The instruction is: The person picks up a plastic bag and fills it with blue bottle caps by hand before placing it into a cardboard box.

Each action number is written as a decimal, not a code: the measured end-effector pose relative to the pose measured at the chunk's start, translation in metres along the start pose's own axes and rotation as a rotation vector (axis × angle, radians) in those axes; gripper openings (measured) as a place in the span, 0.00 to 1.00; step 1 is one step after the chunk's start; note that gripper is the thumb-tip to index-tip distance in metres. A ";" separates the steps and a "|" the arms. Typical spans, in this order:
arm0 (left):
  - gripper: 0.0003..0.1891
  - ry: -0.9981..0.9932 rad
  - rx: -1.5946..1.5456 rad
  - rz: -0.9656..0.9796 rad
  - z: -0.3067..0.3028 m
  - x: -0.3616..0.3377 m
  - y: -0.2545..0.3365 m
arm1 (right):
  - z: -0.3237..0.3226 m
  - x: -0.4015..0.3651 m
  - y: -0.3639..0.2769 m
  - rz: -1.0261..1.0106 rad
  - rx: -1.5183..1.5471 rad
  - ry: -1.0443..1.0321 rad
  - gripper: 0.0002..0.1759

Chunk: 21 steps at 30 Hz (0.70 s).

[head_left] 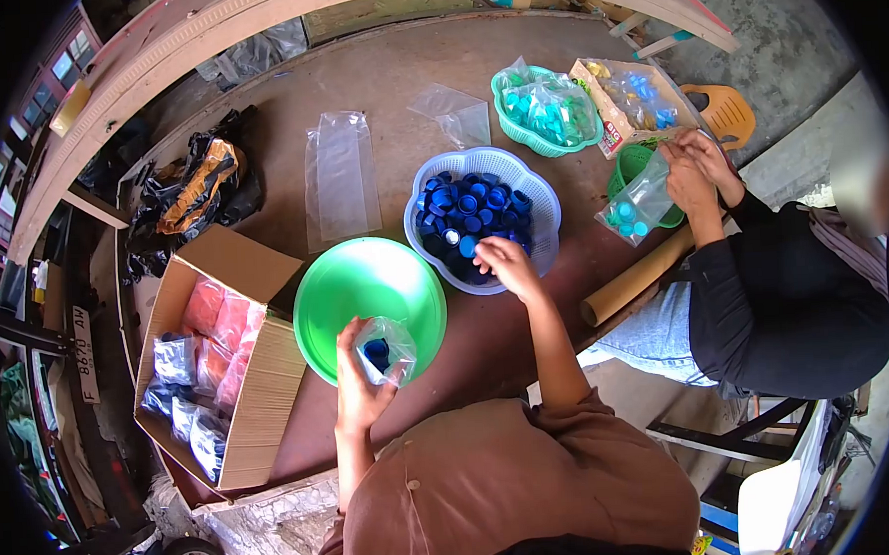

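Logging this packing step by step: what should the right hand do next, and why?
Probably pinch some dark blue plastic bottle caps and bring them to the small clear plastic bag: the right hand sits on the caps in the white perforated basket, and the left hand holds that bag over the green plastic bowl.

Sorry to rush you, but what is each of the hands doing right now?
Left hand: closed on a small clear bag.
Right hand: fingers down among the blue caps in the basket; whether it grips one cannot be told.
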<state>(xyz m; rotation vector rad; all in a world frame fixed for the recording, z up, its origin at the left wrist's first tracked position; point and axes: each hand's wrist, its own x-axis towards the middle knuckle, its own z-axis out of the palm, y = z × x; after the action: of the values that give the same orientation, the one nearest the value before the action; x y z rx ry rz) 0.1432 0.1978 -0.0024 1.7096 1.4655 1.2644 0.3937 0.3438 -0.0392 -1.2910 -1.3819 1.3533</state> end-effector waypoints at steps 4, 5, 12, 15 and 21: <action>0.43 -0.016 0.000 0.012 0.002 0.001 0.002 | -0.004 -0.020 -0.021 0.054 0.463 -0.131 0.12; 0.42 -0.008 0.004 0.023 0.003 0.001 0.004 | -0.004 -0.025 -0.025 0.026 0.542 -0.181 0.12; 0.42 -0.003 0.020 0.052 0.003 -0.002 0.009 | -0.008 -0.017 0.004 -0.122 0.133 0.222 0.14; 0.43 -0.014 0.024 0.038 0.002 -0.004 0.003 | -0.003 -0.013 0.010 -0.165 -0.406 0.248 0.19; 0.43 -0.030 0.004 0.033 0.001 -0.001 0.007 | 0.006 0.008 0.008 -0.180 -0.844 -0.054 0.09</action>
<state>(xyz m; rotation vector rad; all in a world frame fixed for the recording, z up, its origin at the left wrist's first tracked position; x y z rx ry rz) 0.1473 0.1952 0.0032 1.7547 1.4295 1.2476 0.3876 0.3495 -0.0487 -1.5885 -2.1672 0.6780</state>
